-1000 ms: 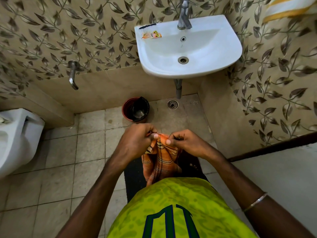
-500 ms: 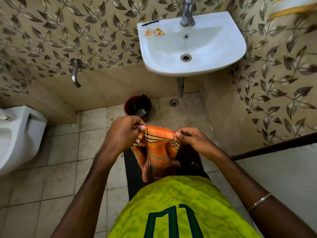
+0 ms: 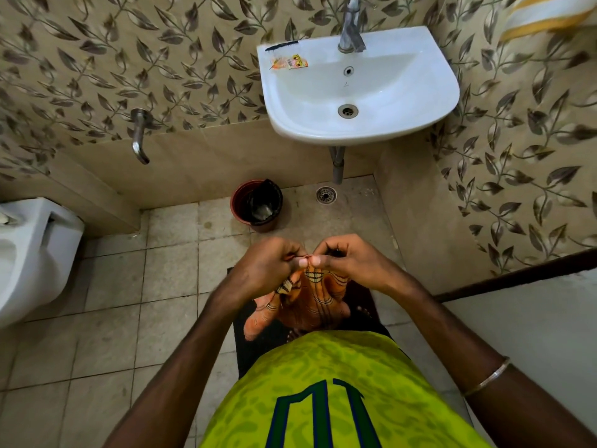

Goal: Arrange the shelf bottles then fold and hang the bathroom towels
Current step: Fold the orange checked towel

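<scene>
An orange towel [image 3: 310, 302] with dark stripes hangs bunched in front of my body, over a dark floor mat. My left hand [image 3: 268, 270] pinches its top edge between thumb and fingers. Touching it from the right, my right hand [image 3: 352, 260] pinches the same edge, thumbs side by side. The towel's lower part droops toward my green shirt. A white towel with yellow stripes [image 3: 546, 14] hangs at the top right on the wall. No shelf or bottles are in view.
A white sink [image 3: 420, 101] with a metal tap [image 3: 350, 27] juts from the far wall; sachets lie on its rim. Below it stand a red bin [image 3: 239, 202] with a black liner and a floor drain [image 3: 326, 195]. A toilet [image 3: 35, 253] is at left, a wall spout [image 3: 139, 137] above.
Half a second ago my hands held the towel's top edge spread apart; they have come together so the corners meet and the towel hangs folded and bunched.
</scene>
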The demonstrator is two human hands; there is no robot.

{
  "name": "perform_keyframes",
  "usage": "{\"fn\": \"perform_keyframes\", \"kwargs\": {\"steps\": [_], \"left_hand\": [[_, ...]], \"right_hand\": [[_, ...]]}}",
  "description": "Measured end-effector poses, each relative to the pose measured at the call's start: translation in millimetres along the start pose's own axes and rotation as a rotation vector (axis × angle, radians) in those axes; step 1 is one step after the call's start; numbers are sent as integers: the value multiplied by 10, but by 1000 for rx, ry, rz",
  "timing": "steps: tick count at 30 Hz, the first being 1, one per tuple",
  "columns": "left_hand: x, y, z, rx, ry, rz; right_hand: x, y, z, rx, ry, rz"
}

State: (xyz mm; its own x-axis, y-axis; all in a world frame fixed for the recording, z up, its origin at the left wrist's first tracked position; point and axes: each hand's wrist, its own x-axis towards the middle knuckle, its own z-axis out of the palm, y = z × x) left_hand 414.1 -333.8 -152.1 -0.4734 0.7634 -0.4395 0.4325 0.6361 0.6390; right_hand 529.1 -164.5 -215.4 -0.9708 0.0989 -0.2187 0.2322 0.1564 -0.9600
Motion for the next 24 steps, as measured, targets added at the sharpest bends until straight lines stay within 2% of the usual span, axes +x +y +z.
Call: {"fn": "perform_keyframes", "kwargs": {"steps": [7, 11, 17, 19, 22, 24], "left_hand": [[-74, 38, -98, 66, 53, 74], [-113, 14, -212, 22, 90, 45], [-120, -117, -297, 18, 144, -44], [-64, -201, -305, 108, 189, -103], [14, -257, -244, 367, 258, -183], [35, -242, -165, 419, 277, -179]], "right_hand": [[-37, 234, -10, 44, -58, 70], [-69, 448, -32, 61, -19, 115], [-77, 421, -47, 84, 79, 80], [-67, 357, -39, 76, 88, 80], [-44, 245, 11, 10, 70, 63], [-21, 179, 55, -36, 74, 65]]}}
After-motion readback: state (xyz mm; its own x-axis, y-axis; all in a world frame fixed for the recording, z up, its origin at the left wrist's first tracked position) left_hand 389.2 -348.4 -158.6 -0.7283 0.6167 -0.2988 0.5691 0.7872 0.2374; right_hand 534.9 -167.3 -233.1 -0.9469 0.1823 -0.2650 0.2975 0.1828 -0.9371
